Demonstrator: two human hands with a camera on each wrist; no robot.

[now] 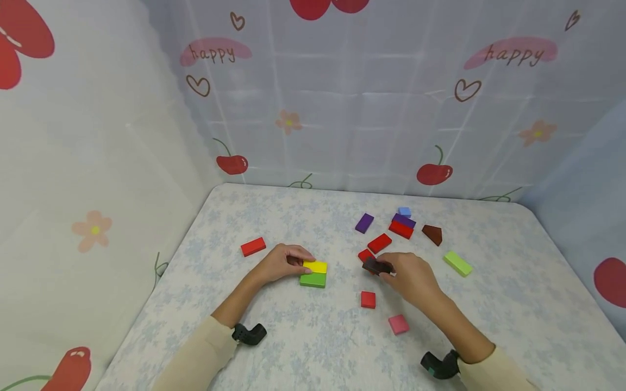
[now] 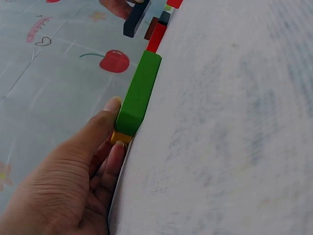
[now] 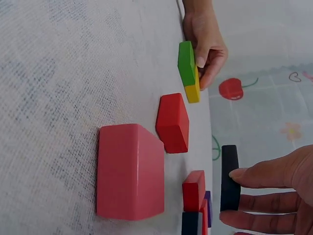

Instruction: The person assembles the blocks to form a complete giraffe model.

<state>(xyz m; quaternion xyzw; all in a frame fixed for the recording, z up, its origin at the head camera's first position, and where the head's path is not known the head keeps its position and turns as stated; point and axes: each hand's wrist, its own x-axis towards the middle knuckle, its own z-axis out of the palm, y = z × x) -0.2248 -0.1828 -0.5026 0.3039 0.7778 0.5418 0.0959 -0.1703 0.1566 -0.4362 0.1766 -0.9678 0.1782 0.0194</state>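
My left hand pinches the left end of a yellow block between thumb and fingers. Against the yellow block's near side lies a green block, both flat on the table. In the left wrist view the thumb is close to the green block; whether it touches is unclear. My right hand grips a black rectangular block by its end, and the right wrist view shows this block raised off the table. Beneath it, a small red block is partly hidden.
Near the right hand lie a red block and a pink block. Farther back are red, purple, blue and brown blocks. A light green block lies right, another red block left.
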